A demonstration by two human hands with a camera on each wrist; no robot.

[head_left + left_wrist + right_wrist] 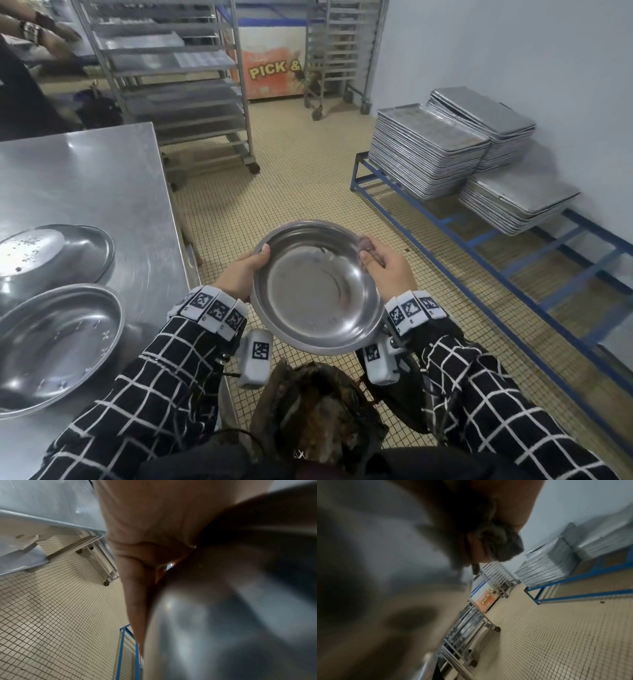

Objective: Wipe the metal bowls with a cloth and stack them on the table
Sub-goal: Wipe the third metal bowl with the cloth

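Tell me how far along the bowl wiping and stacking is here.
Done: cannot tell; two bowls on the table, an overturned bowl and an upright bowl, lie apart, unstacked. In hand: the left hand and right hand, with a cloth, hold a third bowl. Left: stacking.

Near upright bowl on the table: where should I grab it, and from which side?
Probably the right rim of the near bowl, from the table's right edge. It sits open side up, so a thumb-over-rim pinch like the left hand's on the held bowl should work.

"PICK &" stands in yellow letters on the orange-fronted chest freezer (270, 68) at the frame's upper middle.
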